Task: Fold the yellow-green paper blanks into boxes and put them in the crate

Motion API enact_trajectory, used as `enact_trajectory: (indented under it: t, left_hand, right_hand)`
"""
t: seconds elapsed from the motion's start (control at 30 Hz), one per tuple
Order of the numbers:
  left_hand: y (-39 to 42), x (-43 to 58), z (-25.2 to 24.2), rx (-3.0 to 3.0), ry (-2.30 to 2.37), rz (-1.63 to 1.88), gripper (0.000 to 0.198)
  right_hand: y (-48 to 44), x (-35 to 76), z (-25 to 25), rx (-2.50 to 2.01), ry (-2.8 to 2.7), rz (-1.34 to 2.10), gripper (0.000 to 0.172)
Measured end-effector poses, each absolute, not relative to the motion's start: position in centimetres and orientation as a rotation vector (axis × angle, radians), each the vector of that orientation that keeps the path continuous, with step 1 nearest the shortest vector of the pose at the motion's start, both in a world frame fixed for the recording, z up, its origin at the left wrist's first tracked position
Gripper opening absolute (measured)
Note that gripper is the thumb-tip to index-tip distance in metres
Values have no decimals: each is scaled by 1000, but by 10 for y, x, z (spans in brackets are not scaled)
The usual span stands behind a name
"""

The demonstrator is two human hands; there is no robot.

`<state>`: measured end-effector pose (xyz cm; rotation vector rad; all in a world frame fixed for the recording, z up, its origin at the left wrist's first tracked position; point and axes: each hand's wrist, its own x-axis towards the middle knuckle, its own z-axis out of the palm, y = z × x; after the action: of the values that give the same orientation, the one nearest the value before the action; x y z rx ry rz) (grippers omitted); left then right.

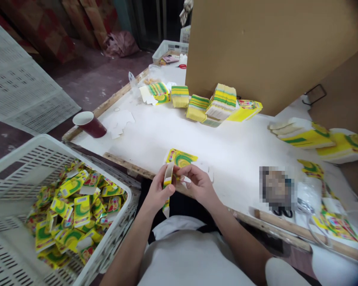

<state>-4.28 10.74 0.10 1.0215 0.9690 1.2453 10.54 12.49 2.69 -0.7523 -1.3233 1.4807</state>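
Note:
My left hand (pixel 159 190) is wrapped around a small yellow and green carton (pixel 168 180), held on edge over the table's front edge with its open end facing up. Beside it, my right hand (pixel 197 183) has its fingers bent and somewhat apart, the fingertips close to the carton's right side. Whether they touch the carton I cannot tell. Just beyond both hands, a flat yellow printed carton (pixel 181 157) lies on the white table (pixel 149 139).
At my left stands a white basket (pixel 44 141) with many small yellow cartons (pixel 82 210). A maroon cup (pixel 91 125) is near the table's left edge. Carton stacks (pixel 222 101) line a tall cardboard sheet (pixel 256 51). Scissors (pixel 283 211) and more cartons (pixel 308 135) are at right.

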Motion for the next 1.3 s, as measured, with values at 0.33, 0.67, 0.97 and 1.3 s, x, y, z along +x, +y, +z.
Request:
enact_trajectory:
  t: [0.33, 0.67, 0.97, 1.3]
  left_hand:
    - [105, -40, 2, 966, 968, 1253, 60]
    - [110, -32, 27, 1371, 1288, 1129, 48]
    - [104, -25, 14, 1813, 1602, 990, 66]
    - [101, -24, 11, 1958, 1549, 1118, 56]
  right_hand:
    - [126, 107, 26, -816, -1333, 1460, 27]
    - [128, 110, 19, -993, -1291, 1340, 28]
    - [121, 99, 22, -933, -1163, 1684, 38]
    - [127, 98, 7, -895, -1095, 1800, 39]
